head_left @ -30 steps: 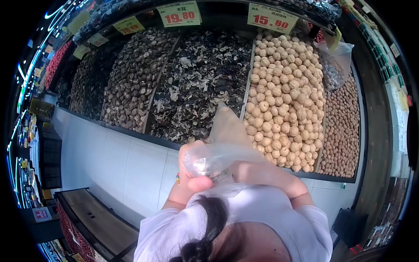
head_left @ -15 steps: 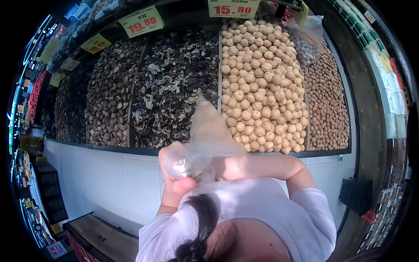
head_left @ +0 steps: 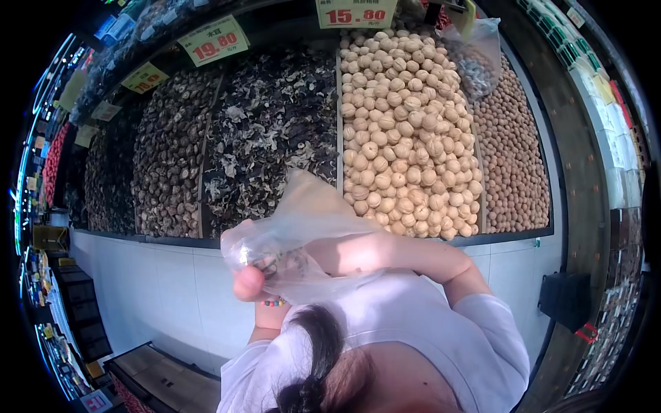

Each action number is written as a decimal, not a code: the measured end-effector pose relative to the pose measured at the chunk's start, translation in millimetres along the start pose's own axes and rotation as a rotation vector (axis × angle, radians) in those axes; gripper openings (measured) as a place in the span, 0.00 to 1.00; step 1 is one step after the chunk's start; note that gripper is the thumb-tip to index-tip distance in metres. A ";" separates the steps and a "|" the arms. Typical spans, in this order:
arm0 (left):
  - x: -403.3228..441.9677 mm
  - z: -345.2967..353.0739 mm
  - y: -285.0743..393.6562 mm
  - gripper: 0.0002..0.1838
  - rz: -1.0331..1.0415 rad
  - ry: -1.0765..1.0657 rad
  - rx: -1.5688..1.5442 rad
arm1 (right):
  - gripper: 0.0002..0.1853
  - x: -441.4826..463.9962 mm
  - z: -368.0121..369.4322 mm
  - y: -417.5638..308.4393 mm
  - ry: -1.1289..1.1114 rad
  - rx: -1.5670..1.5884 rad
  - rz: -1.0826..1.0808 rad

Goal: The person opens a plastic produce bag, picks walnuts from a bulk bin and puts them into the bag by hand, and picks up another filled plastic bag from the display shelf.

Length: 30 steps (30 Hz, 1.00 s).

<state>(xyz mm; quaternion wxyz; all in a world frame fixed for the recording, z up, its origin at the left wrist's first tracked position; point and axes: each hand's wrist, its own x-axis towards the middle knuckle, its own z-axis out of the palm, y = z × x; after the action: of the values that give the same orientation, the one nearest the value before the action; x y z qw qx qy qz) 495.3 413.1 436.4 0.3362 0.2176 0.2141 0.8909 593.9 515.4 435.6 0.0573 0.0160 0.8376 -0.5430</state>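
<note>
A thin clear plastic bag (head_left: pixel 313 206) is spread out in front of my chest, its pointed corner over the edge of the dried black fungus (head_left: pixel 272 131). My left hand (head_left: pixel 248 281) is closed on the bunched left part of the bag, thumb toward me, with a beaded bracelet (head_left: pixel 274 303) at the wrist. From the right, my right forearm (head_left: pixel 399 255) reaches across to the bag. My right hand is behind or inside the cloudy plastic, and its fingers are hidden. Green marks show faintly on the crumpled plastic near my left thumb.
Walnuts (head_left: pixel 406 138) fill the bin ahead, with smaller brown round nuts (head_left: pixel 513 151) to their right. Dried mushrooms (head_left: pixel 172 151) lie left of the fungus. Price signs (head_left: pixel 213 41) hang above. A filled plastic bag (head_left: pixel 475 62) rests at the back right. A black box (head_left: pixel 564 301) stands at right.
My left hand has moved left, drawing the plastic with it. The bag is stretched wider and its pointed corner sits lower and further left. The bracelet has come into sight.
</note>
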 end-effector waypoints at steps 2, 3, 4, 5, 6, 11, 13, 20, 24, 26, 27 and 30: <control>3.2 1.7 -2.3 0.21 -0.013 -0.088 -0.054 | 0.17 0.2 -4.2 1.6 -0.033 0.229 0.069; 4.5 2.3 -2.8 0.21 -0.038 -0.124 -0.075 | 0.17 -0.6 -5.2 1.9 -0.058 0.442 0.145; 6.0 2.9 -2.8 0.20 -0.055 -0.164 -0.072 | 0.17 -1.0 -3.5 0.5 -0.084 0.734 0.262; 7.6 3.5 -2.7 0.20 -0.071 -0.204 -0.068 | 0.17 -1.0 -2.2 0.1 -0.106 1.063 0.386; 9.6 3.5 -1.7 0.21 -0.079 -0.247 -0.040 | 0.18 -1.5 0.0 0.6 -0.115 1.335 0.505; -1.3 22.1 -2.2 0.24 -0.040 0.185 0.207 | 0.19 -30.8 -29.5 4.9 0.057 -0.036 -0.194; -1.0 28.7 -1.0 0.25 -0.037 0.206 0.123 | 0.20 -60.6 -60.1 -14.5 0.159 -0.024 -0.288; -2.6 -12.1 10.9 0.26 -0.132 -0.100 -0.146 | 0.18 -93.7 -112.7 105.8 1.387 0.302 0.124; -3.9 4.0 12.3 0.23 -0.037 0.030 -0.041 | 0.23 -110.4 -140.9 184.5 1.382 0.100 0.521; -4.5 12.7 11.2 0.21 0.010 0.136 0.032 | 0.20 -113.6 -145.9 198.6 1.337 0.006 0.587; -4.6 15.8 10.1 0.20 0.027 0.200 0.076 | 0.19 -112.6 -148.3 200.6 1.311 -0.042 0.619; -1.9 20.1 7.4 0.17 0.048 0.337 0.182 | 0.15 -104.7 -156.7 205.9 1.433 -0.580 0.546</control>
<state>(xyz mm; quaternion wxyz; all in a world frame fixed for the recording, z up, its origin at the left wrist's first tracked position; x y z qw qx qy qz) 503.6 411.4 456.1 0.2533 0.0997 0.3418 0.8995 703.9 746.3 323.8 -0.3598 0.5471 0.7446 -0.1298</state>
